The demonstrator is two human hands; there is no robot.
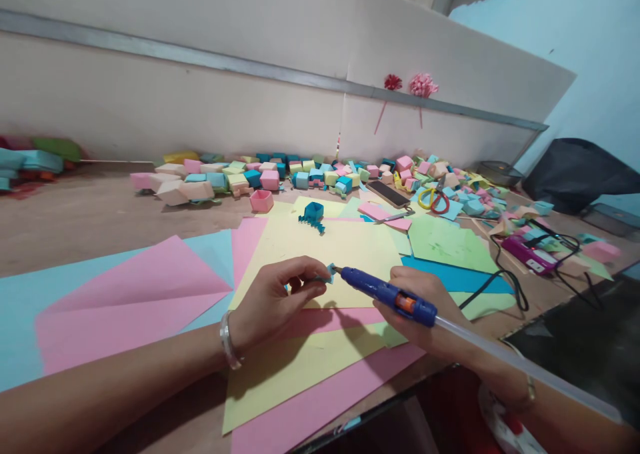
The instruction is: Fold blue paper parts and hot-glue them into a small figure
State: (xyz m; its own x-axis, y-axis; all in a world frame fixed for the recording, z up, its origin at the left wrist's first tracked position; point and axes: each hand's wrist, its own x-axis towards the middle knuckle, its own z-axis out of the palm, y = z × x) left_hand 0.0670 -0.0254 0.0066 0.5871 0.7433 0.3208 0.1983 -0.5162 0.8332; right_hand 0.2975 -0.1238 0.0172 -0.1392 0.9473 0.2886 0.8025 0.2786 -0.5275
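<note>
Between its thumb and fingertips, my left hand [280, 287] pinches a small light-blue paper piece [331, 273] above a yellow paper sheet. My right hand [420, 294] is wrapped round a blue hot glue gun [387, 295], with a long clear glue stick [525, 367] running out of its back. The nozzle touches or nearly touches the paper piece; which of these I cannot tell. Just beyond, a teal open paper box [314, 211] stands by a teal zigzag-cut strip [312, 224]. A pink open paper box [261, 201] sits further left.
Many small coloured paper boxes [270, 179] line the wall. Scissors [434, 199], a phone [389, 193] and a purple power strip [532, 253] with black cables lie to the right. Large pink and blue sheets [135, 294] spread left. The table's front edge runs below my right arm.
</note>
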